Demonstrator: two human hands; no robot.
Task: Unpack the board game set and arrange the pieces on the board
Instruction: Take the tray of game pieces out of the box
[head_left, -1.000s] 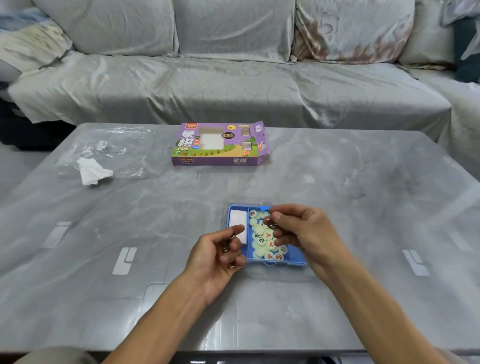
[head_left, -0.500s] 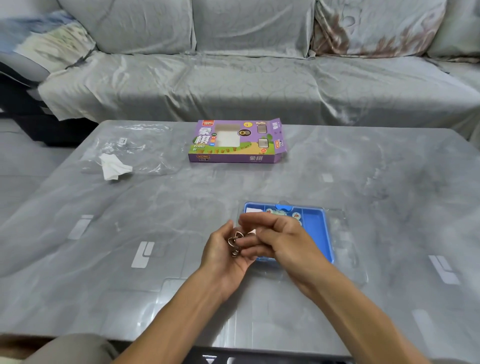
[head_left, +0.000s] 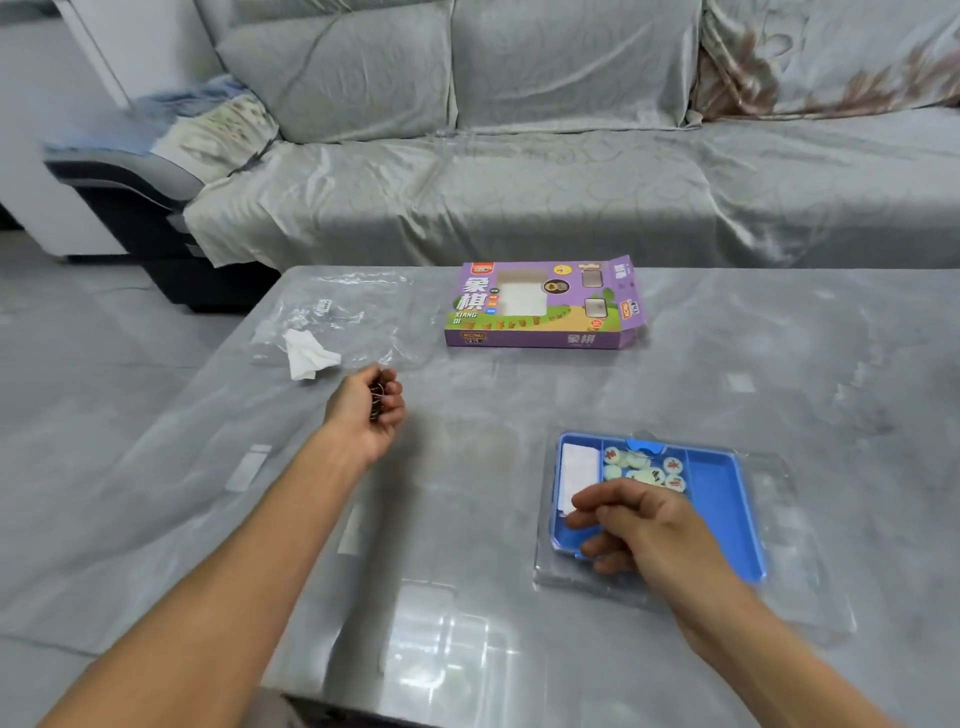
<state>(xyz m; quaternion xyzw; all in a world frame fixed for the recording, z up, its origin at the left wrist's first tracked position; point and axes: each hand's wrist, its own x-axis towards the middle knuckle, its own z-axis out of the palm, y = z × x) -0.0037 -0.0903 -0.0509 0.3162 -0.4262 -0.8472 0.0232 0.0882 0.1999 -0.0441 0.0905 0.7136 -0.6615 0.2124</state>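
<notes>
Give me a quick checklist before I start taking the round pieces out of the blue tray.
1. Blue tray flat on the table: ok.
2. Round pieces uncovered, reachable: ok.
3. Right hand free to pick: ok, fingers loosely curled over the tray, holding nothing visible.
4. Left hand free: not ok, it grips small metal rings.
5. Board laid out: cannot tell; only a folded white sheet lies in the tray.
6. Purple box out of the way: ok.

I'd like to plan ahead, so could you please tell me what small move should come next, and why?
Probably set down the small metal rings that the left hand grips, beside the plastic wrap. That frees it to help the right hand, which hovers over the blue tray of xiangqi pieces.
</notes>
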